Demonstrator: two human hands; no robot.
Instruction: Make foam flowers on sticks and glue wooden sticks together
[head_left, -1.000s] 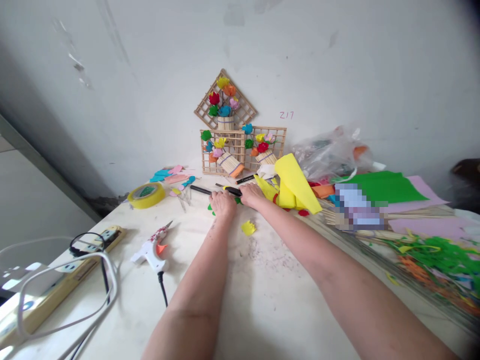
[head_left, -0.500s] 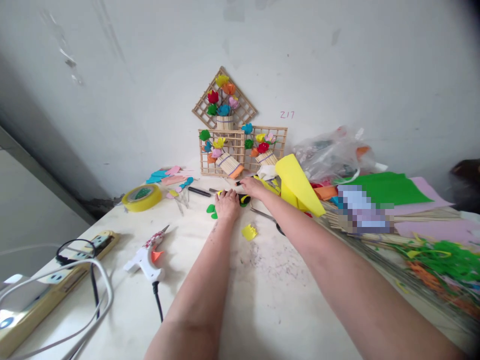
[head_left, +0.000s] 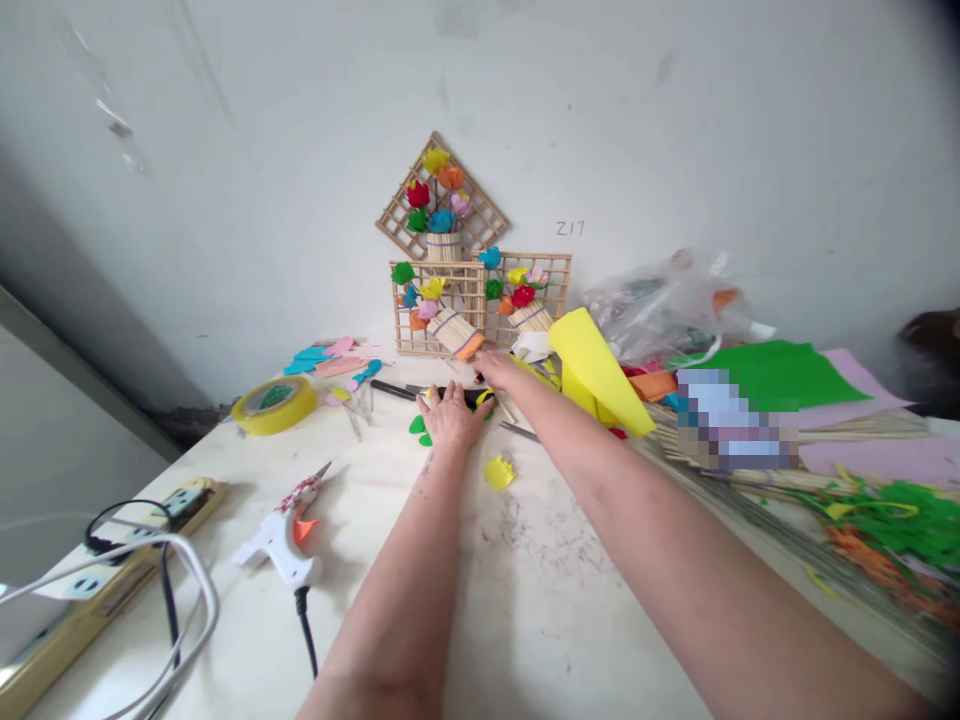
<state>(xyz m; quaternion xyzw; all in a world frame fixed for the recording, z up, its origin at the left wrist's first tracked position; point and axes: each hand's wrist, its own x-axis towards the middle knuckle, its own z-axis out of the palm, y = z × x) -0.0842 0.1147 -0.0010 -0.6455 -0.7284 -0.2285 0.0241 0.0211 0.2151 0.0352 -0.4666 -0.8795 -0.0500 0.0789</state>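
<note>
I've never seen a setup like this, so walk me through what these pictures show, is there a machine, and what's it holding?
There's no machine: these are a person's own bare hands. Every picture comes from one camera worn on the head, looking forward and down.

On the white table lie a glue gun, a roll of yellow tape, a power strip, rolled yellow paper and a small yellow cutout. At the back are three flower decorations with stick lattices.

The left hand lies spread over a black item. The right hand reaches just beyond it, beside a small dark thing; I can't tell whether it grips that.
</note>
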